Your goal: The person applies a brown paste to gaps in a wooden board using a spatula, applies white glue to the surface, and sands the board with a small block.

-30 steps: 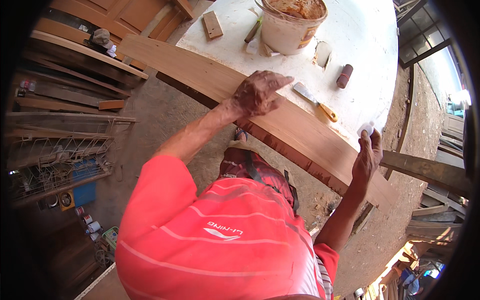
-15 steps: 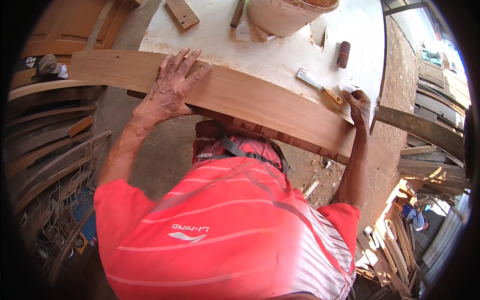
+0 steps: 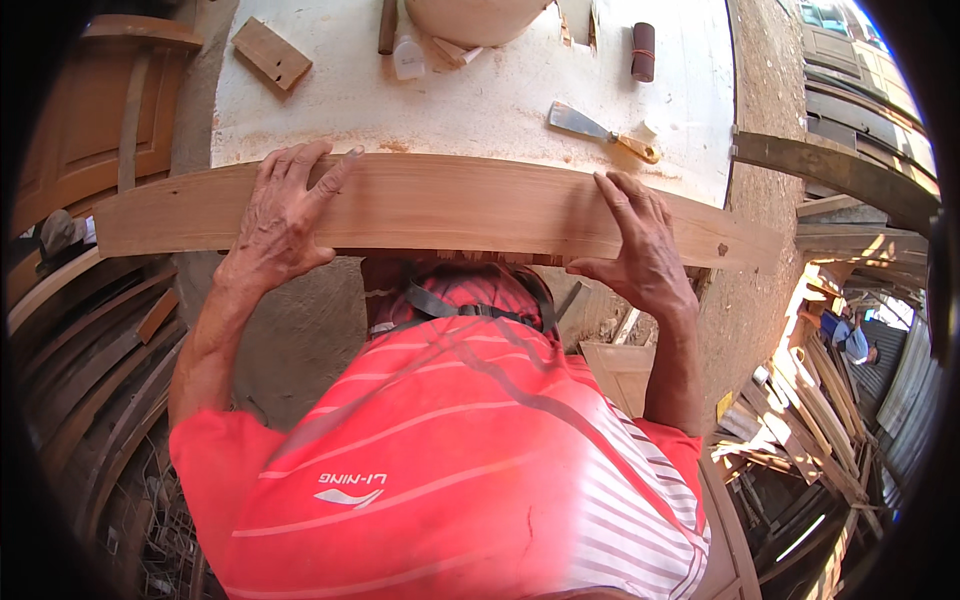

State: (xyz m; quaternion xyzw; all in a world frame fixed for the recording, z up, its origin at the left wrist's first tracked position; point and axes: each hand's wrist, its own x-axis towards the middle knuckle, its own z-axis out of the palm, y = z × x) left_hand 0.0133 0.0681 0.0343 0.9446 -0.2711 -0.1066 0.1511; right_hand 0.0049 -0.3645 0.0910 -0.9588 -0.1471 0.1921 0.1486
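A long, smooth wooden board (image 3: 450, 205) lies crosswise along the near edge of the white tabletop. My left hand (image 3: 285, 215) spans it left of the middle, fingertips at the far edge and thumb at the near edge. Toward the right end, my right hand (image 3: 645, 235) grips it the same way, its thumb by the near edge. Beyond the right hand, a putty knife (image 3: 605, 132) with a wooden handle rests on the table. A small white piece (image 3: 650, 128) sits beside that handle.
On the white tabletop (image 3: 460, 120) are a wood block (image 3: 271, 54), a small translucent bottle (image 3: 408, 57), a pale bucket (image 3: 475, 18) and a dark brown roll with a band (image 3: 643, 53). Timber stacks (image 3: 110, 330) stand left; scrap wood (image 3: 810, 420) lies right, with another person (image 3: 853, 338) beyond.
My right hand has let go of the small white piece and moved onto the board. The board now lies more level across the view, which has also shifted. My left hand stays on the board.
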